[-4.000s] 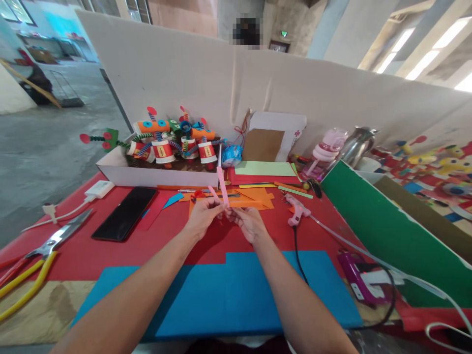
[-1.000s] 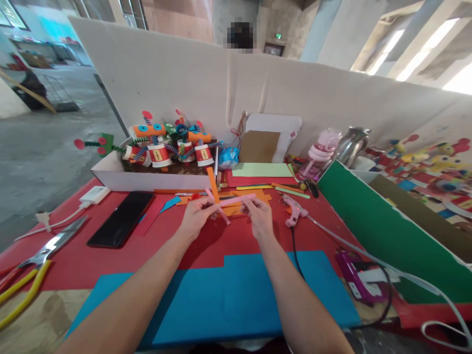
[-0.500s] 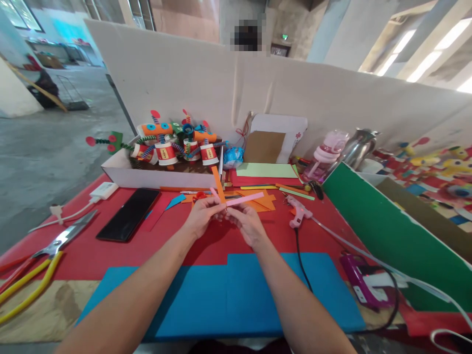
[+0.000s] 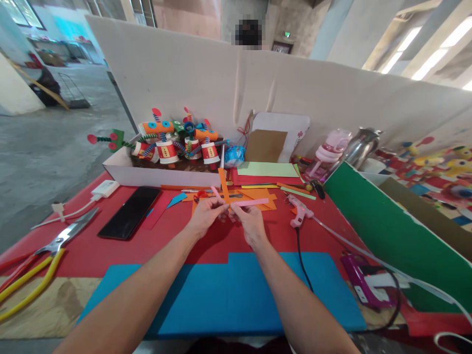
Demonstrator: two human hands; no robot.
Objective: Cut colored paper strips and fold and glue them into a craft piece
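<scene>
Over the red table sheet (image 4: 177, 248), my left hand (image 4: 207, 214) and my right hand (image 4: 249, 220) meet fingertip to fingertip. Both pinch crossed paper strips where they join. An orange strip (image 4: 223, 183) points up and away between my hands. A pink strip (image 4: 252, 202) reaches out to the right above my right fingers, and a short pink end (image 4: 215, 191) shows by my left fingers. My fingertips partly hide the joint of the strips. Orange paper pieces (image 4: 271, 201) lie just behind my hands.
Left are a phone (image 4: 130, 213), large scissors (image 4: 61, 241) and a white box (image 4: 162, 177) of paper-cup figures. To the right lie a pink glue gun (image 4: 300, 210), a purple power strip (image 4: 363, 282) and a green panel (image 4: 394, 236). Blue sheets (image 4: 224, 300) cover the front edge.
My hands have shifted very slightly right in view. The orange strip stands more upright, and the short pink end sits a little differently between my fingers.
</scene>
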